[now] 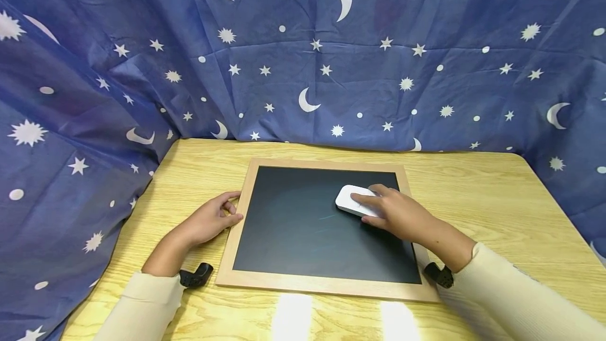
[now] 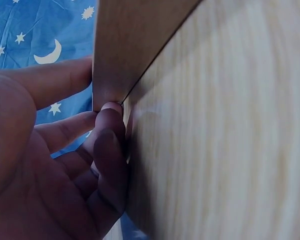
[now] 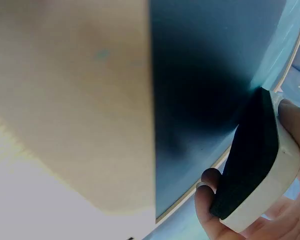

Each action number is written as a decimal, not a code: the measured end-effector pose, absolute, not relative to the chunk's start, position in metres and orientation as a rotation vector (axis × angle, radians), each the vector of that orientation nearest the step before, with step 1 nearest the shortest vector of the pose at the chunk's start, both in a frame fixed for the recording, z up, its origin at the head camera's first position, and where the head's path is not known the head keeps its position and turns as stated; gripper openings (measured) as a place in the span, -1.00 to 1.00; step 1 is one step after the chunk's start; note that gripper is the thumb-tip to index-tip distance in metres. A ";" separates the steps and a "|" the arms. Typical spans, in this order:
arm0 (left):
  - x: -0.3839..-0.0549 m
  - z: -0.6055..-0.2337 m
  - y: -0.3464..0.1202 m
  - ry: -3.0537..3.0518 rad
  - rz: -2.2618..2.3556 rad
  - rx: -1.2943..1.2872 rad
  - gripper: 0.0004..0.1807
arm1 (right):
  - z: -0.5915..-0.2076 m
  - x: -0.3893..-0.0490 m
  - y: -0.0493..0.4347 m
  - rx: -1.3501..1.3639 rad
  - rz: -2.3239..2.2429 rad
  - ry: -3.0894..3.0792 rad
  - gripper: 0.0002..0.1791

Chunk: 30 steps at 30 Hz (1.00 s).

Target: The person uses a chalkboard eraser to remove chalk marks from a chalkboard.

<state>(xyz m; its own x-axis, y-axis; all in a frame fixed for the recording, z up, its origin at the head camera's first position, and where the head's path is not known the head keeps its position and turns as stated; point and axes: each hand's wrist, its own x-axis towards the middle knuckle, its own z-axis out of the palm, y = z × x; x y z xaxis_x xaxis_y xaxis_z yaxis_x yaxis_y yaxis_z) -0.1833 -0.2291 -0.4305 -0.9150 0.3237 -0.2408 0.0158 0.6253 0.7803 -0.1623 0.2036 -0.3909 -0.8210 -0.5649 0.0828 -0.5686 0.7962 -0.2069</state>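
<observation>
1. Gripping a white eraser (image 1: 354, 206) between thumb and fingers, a person's right hand (image 1: 400, 212) works over the upper right part of a chalkboard (image 1: 293, 214).
2. The eraser sits directly under that hand's fingers, its rounded far end projecting to the left beyond the fingertips; its dark face shows at a slant in the right wrist view. Whether it touches the board cannot be told.
3. Faint chalk marks (image 1: 326, 217) lie on the dark surface, just below and left of the eraser.
4. At the opposite side, the left hand (image 1: 208, 220) rests with loosely bent fingers, its fingertips against the left edge of the wooden frame (image 1: 326, 284), well apart from the eraser.
5. The framed board lies flat on a wood-grain bench (image 1: 478, 193), backed by blue cloth (image 1: 265, 88) patterned with white moons and stars.
</observation>
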 end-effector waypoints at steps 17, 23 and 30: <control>-0.183 -0.426 -0.231 2.506 1.183 0.307 -0.31 | -0.389 -0.152 0.222 0.999 0.286 -2.913 -0.43; -0.182 -0.426 -0.232 2.502 1.196 0.302 -0.30 | -0.388 -0.153 0.211 1.031 0.241 -2.887 -0.44; -0.183 -0.428 -0.230 2.493 1.199 0.286 -0.30 | -0.389 -0.155 0.183 1.081 0.216 -2.904 -0.42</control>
<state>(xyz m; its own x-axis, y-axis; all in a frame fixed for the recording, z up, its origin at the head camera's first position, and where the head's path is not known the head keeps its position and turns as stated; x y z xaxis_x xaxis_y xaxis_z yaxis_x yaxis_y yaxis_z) -0.1829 -0.2305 -0.4282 -0.9153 0.3305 -0.2302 0.0266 0.6199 0.7843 -0.1546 0.1828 -0.3887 -0.7572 -0.6480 0.0819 -0.6530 0.7482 -0.1175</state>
